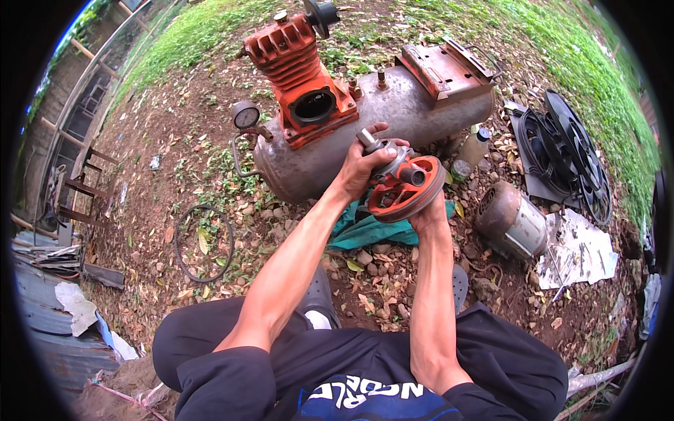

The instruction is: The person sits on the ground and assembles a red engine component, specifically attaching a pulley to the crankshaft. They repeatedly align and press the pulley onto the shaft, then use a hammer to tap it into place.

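Note:
Both my hands hold a red spoked pulley wheel (437, 184) joined to a grey metal crankshaft piece. My left hand (357, 170) is closed around the grey shaft end, its thumb lying along the top. From below, my right hand (428, 215) grips the wheel's rim; most of its fingers are hidden behind it. Just beyond stands the orange finned compressor pump (286, 67), mounted on a rusty grey air tank (397, 105). A round dark opening shows in the pump's near side. Beneath the pulley a green cloth (365, 235) lies crumpled on the ground.
A pressure gauge (246, 114) sticks out at the tank's left end. A drive belt (180, 245) lies on the leafy soil at left. Toward the right are a rusty electric motor (511, 217), a bottle (474, 146), black fan parts (562, 147) and a white sheet (579, 245) with small tools.

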{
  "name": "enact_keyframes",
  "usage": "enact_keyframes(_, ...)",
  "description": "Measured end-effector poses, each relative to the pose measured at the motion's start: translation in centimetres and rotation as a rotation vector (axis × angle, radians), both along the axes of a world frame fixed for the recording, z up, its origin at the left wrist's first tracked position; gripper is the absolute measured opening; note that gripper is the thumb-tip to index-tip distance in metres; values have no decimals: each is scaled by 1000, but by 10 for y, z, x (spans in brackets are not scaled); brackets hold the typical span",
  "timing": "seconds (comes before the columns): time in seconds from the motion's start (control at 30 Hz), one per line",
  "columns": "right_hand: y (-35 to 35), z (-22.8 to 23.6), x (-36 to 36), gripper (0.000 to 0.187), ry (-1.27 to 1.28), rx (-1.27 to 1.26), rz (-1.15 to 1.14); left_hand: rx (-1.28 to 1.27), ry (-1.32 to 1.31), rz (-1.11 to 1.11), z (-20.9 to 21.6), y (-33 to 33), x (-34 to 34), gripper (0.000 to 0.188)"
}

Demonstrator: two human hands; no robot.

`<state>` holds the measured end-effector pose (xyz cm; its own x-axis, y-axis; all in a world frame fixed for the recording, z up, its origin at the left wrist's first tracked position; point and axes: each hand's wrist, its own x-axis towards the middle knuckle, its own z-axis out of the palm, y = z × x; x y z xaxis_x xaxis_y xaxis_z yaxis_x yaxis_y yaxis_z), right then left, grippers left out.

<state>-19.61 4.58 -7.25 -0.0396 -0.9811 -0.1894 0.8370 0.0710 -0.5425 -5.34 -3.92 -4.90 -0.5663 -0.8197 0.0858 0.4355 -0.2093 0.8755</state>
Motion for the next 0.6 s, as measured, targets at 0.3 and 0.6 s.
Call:
enact_keyframes(0.3, -6, 11, 12, 23, 530, 27, -292, 320, 98, 9, -12, -1, -13, 58)
enact_keyframes(0.6, -6, 22, 11, 27, 1179, -286, -509, 509, 59, -86, -3, -14, -9, 51)
